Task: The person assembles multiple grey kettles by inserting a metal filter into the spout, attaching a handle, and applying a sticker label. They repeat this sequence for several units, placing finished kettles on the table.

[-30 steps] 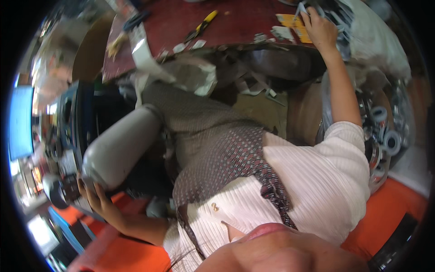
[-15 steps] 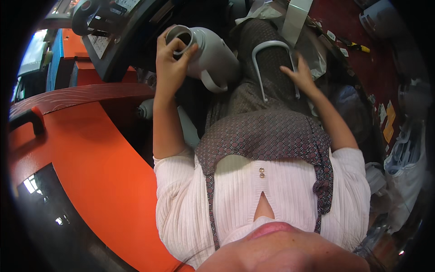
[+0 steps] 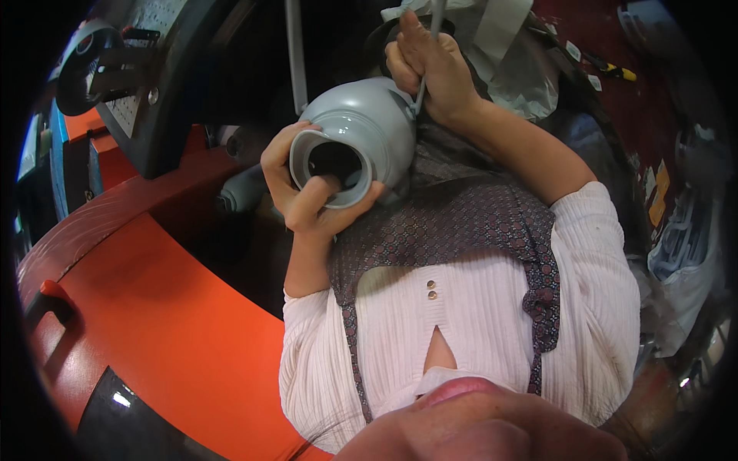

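A shiny grey jug-like plastic body [image 3: 378, 115] lies tilted over my lap, its round open mouth turned toward me. My left hand [image 3: 301, 201] grips the mouth's rim, with a finger bent inside the opening. My right hand [image 3: 440, 75] is closed around one leg of a U-shaped grey handle [image 3: 296, 61]. Both legs reach the body's shoulders, one on each side; whether they are fastened there I cannot tell. The handle's bend lies beyond the upper edge of the view.
An orange machine panel [image 3: 177, 284] with a black handle [image 3: 50, 307] stands at my left. Dark machinery [image 3: 131, 84] rises at upper left. Clear plastic sheeting [image 3: 530, 84] hangs past my right hand. A yellow-black tool [image 3: 615, 71] and a bag of grey parts [image 3: 680, 253] lie farther right.
My left hand has brought the body nearer and turned its mouth toward me. My right hand has lifted the handle from my lap and set its legs at the body's shoulders.
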The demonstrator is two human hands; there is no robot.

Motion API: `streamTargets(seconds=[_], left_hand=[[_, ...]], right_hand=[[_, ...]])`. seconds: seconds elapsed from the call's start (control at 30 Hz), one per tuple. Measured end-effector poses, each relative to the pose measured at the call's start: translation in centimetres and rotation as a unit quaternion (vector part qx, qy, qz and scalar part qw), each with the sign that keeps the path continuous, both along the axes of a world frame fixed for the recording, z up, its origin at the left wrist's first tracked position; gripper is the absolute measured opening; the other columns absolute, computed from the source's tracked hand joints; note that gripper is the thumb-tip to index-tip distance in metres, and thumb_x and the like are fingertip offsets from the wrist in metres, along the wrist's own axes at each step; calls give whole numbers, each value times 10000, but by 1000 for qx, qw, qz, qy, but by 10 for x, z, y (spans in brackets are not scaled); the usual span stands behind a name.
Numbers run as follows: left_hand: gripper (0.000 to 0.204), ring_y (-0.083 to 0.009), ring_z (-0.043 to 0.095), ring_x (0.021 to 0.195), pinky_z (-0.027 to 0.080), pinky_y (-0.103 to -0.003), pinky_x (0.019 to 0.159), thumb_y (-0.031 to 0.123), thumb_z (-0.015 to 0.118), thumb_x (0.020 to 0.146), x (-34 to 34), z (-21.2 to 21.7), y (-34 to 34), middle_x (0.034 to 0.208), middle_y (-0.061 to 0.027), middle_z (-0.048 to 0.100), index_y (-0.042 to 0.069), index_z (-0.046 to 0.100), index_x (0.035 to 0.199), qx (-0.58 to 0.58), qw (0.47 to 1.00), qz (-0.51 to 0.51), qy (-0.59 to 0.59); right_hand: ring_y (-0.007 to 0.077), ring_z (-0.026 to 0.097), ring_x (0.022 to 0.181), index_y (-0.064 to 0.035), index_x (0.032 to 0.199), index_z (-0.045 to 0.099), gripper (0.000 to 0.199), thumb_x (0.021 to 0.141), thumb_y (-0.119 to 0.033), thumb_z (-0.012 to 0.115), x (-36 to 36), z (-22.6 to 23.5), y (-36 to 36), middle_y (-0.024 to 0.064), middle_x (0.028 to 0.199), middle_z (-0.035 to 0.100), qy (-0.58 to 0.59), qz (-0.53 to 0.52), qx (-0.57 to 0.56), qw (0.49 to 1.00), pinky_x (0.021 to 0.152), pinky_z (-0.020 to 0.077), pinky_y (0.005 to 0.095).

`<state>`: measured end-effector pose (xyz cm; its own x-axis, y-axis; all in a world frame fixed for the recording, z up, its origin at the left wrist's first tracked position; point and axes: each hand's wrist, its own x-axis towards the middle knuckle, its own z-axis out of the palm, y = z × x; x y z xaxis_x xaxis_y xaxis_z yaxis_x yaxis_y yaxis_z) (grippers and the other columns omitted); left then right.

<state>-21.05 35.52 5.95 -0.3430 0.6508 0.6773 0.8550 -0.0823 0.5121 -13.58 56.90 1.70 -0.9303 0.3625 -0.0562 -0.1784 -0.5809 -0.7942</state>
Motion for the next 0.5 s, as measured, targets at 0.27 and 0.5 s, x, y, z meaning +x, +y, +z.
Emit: streamTargets(seconds=[0.27,0.5], left_hand=[[471,-394,607,1050,549,-500,851,501,818,744,-11,-4,-4,1121,-221,557,139,547,879,-6,998,-10,65],[500,-370,616,1047,451,-561,992,613,565,928,-13,8,6,1139,-254,591,119,509,985,47,993,-105,19]], right_hand=[[127,508,627,-78,780,586,486,1037,-474,469,2,11,-3,56,675,566,-114,15,26,993,620,427,281],[156,601,1091,-19,1288,605,354,1036,-251,513,-11,10,-25,98,1191,655,-77,-32,344,935,991,451,332]])
